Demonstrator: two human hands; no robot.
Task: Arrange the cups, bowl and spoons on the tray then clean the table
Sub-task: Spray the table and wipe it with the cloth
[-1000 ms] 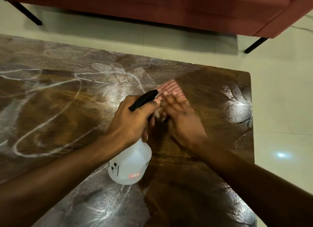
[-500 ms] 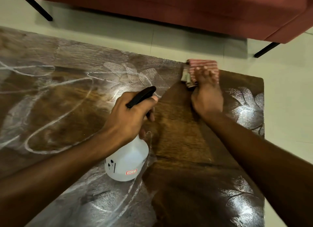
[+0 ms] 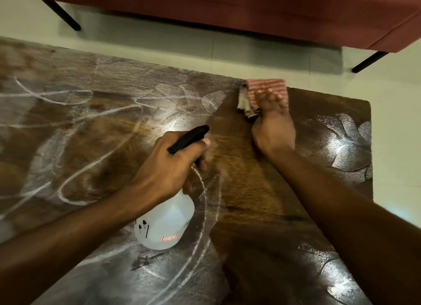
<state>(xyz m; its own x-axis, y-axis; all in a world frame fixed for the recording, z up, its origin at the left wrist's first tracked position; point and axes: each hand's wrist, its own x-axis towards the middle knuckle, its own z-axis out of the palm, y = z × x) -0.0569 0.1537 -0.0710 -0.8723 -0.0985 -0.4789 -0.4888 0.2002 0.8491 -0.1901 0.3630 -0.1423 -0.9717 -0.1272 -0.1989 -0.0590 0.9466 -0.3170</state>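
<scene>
Dim indoor light is reflected as glare on the glossy desk; the right hand is motion-blurred, and edges are bowed.

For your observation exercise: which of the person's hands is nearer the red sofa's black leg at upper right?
Right. The right hand, pressing the striped cloth at the table's far edge, lies below-left of that leg; the left hand, gripping the spray bottle, is farther left.

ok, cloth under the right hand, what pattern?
Red and white stripes on the cloth; head view, the only one.
</scene>
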